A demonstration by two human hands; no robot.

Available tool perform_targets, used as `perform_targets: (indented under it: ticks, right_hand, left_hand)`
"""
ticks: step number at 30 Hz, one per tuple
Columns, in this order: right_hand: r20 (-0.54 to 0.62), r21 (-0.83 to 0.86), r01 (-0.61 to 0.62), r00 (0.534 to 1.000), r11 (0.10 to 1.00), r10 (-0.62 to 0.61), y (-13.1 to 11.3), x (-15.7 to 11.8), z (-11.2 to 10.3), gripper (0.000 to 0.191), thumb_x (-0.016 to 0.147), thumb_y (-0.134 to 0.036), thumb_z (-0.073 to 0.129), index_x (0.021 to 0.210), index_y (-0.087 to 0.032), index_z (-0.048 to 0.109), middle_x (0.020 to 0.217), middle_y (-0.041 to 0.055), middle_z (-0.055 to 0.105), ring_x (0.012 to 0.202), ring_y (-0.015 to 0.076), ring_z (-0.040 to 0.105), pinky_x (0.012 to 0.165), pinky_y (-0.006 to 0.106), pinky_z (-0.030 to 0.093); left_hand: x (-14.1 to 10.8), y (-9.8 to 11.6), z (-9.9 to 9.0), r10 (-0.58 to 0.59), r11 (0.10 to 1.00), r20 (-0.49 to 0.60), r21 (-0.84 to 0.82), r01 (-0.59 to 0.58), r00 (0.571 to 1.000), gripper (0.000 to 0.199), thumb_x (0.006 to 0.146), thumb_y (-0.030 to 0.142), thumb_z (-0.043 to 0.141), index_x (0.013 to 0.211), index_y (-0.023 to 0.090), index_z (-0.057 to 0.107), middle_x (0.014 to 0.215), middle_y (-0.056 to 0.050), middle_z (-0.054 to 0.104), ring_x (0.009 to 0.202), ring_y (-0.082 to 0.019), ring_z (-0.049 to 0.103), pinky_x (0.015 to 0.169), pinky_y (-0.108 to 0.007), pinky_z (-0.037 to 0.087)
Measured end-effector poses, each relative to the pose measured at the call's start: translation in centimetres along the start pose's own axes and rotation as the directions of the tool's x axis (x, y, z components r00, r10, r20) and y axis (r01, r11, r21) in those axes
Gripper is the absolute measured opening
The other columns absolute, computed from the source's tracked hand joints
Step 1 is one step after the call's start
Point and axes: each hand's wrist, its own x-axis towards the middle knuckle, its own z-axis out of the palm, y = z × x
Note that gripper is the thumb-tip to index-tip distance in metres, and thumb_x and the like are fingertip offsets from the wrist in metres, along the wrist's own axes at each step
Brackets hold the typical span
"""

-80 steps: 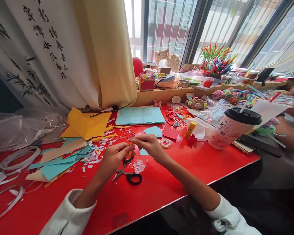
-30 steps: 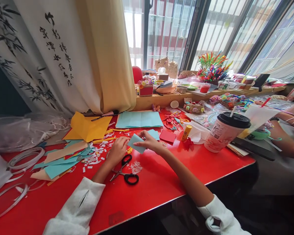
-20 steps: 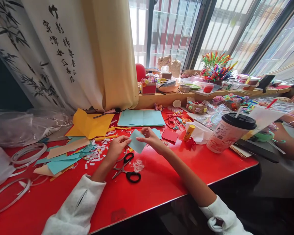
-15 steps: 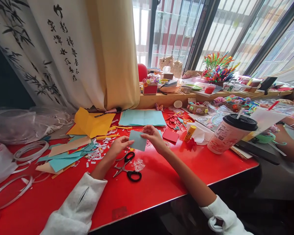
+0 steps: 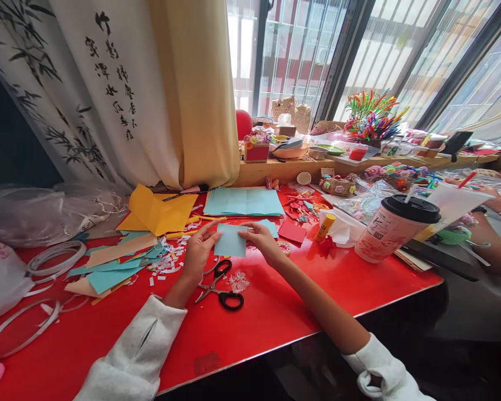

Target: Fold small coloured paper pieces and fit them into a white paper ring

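Over the red table (image 5: 275, 312), two hands are holding a small blue square (image 5: 230, 240) up between them — one hand on each side. The left hand (image 5: 197, 250) is pinching the left edge, with thumb and finger closing on the paper. The right hand (image 5: 265, 242) is nipping the other edge, thumb and finger nearly together. The square is facing the head camera and looking almost straight, so both hands are being kept busy and the scissors (image 5: 211, 287) are lying free just below, blades partly open.

The square is looking thin, flat and smooth, with neat corners. The scissors are showing shiny metal and round black handles. White bits (image 5: 237, 281) are making a fluffy little heap beside them. A red card (image 5: 292, 231) is lying flat to the right, near a fat yellow glue stick (image 5: 324, 227). Bigger blue sheets (image 5: 244, 200) are showing fold lines behind the hands — and the yellow paper (image 5: 162, 211) is bending up in stiff flaps. The table is shining like plastic.
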Motion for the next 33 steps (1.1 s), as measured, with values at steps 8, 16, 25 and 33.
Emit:
perform_targets:
  ticks: [8, 16, 25, 33]
  right_hand:
    - [-0.052, -0.114, 0.119, 0.991, 0.986, -0.126, -0.5, -0.5, 0.2, 0.030, 0.068, -0.041, 0.064, 0.088, -0.017, 0.060, 0.075, 0.0001, 0.061, 0.066, 0.0111, 0.056, 0.058, 0.023, 0.044]
    - [0.093, 0.045, -0.152, 0.985, 0.987, 0.147, -0.7, -0.3, -0.1, 0.026, 0.070, -0.037, 0.067, 0.079, -0.013, 0.063, 0.067, 0.0055, 0.065, 0.064, 0.0150, 0.065, 0.065, 0.026, 0.054]
    - [0.090, 0.356, -0.065, 0.995, 0.932, 0.035, -1.5, -1.1, 1.4, 0.035, 0.075, -0.046, 0.060, 0.091, -0.015, 0.059, 0.094, 0.0084, 0.065, 0.086, 0.0162, 0.063, 0.085, 0.029, 0.048]
    - [0.007, 0.024, 0.168, 0.986, 0.985, -0.168, -1.6, -1.7, 1.2, 0.027, 0.073, -0.042, 0.060, 0.086, -0.018, 0.057, 0.083, 0.0026, 0.063, 0.073, 0.0135, 0.057, 0.067, 0.026, 0.046]
  left_hand:
    - [0.0, -0.7, 0.2, -0.068, 0.998, 0.045, 0.002, 0.068, 0.997, 0.042, 0.064, 0.036, 0.068, 0.099, 0.014, 0.060, 0.080, -0.005, 0.066, 0.070, -0.016, 0.062, 0.063, -0.027, 0.050]
    - [-0.3, -0.7, 0.2, 0.123, 0.990, -0.049, 0.071, -0.119, 0.991, 0.026, 0.072, 0.031, 0.061, 0.094, 0.019, 0.064, 0.093, -0.004, 0.068, 0.085, -0.018, 0.062, 0.075, -0.029, 0.049]
    - [-1.7, -0.8, 0.5, 0.461, 0.603, 0.279, 0.598, -0.528, 0.842, 0.037, 0.085, 0.016, 0.038, 0.114, 0.027, 0.059, 0.122, -0.001, 0.056, 0.112, -0.016, 0.051, 0.097, -0.032, 0.041]
    - [-2.2, 0.8, 1.2, 0.424, 0.653, 0.234, 0.591, -0.474, 0.875, 0.027, 0.084, 0.024, 0.044, 0.106, 0.023, 0.061, 0.110, -0.005, 0.058, 0.105, -0.019, 0.052, 0.092, -0.033, 0.042]
